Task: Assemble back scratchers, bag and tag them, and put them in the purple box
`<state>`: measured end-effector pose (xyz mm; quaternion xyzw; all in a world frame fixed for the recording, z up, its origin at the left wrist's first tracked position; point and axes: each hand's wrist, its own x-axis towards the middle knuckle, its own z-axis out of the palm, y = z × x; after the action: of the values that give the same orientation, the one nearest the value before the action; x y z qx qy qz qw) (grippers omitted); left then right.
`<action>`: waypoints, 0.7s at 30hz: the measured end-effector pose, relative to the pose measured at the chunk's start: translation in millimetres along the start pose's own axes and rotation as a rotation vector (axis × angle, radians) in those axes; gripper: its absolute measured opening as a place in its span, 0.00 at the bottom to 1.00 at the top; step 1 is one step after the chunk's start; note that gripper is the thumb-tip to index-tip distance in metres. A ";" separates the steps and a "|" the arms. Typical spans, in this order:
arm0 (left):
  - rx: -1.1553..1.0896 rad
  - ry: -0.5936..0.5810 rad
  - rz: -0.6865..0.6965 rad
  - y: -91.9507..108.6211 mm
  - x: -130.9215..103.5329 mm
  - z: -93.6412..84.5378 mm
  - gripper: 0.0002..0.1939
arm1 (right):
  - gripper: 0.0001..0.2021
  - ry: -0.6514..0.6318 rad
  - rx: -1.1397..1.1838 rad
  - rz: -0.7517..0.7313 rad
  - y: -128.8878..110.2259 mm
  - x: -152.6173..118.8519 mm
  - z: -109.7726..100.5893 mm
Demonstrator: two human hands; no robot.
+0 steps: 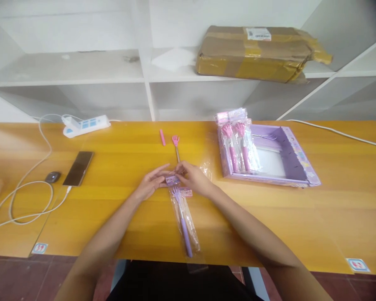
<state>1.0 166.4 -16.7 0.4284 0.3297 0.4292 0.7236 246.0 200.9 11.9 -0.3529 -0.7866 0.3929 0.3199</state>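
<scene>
A purple hand-shaped back scratcher (184,228) lies in a clear plastic sleeve near the table's front edge. Just above its head, my left hand (150,182) and my right hand (194,177) meet at a small purple card (172,180) at the top of the sleeve, fingers closed on it from both sides. A second, pink card (186,192) shows beside the purple head. Beyond my hands lies a pink scratcher (176,142) with a metal rod, its lower end hidden by my fingers. A loose pink piece (162,137) rests to its left.
At the right, a purple box (301,167) holds wrapped pink scratchers (244,152) and a purple one. A phone (78,168), mouse (52,177), cables and power strip (87,126) are at the left. A taped carton (253,54) sits on the shelf behind.
</scene>
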 end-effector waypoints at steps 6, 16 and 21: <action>0.271 0.127 -0.011 -12.6 3.4 4.7 0.37 | 0.11 0.035 -0.075 -0.084 -0.5 0.9 -0.5; 0.281 0.032 -0.033 -6.0 1.2 3.3 0.27 | 0.11 -0.160 -0.259 -0.152 -12.1 -6.0 -6.1; 0.285 0.055 -0.031 -5.9 0.1 4.5 0.25 | 0.07 -0.219 -0.262 -0.142 -18.5 -6.1 -2.5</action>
<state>6.8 163.5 -20.2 0.5098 0.4138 0.3782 0.6526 245.7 188.7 27.4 -0.2903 -0.8841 0.2995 0.2106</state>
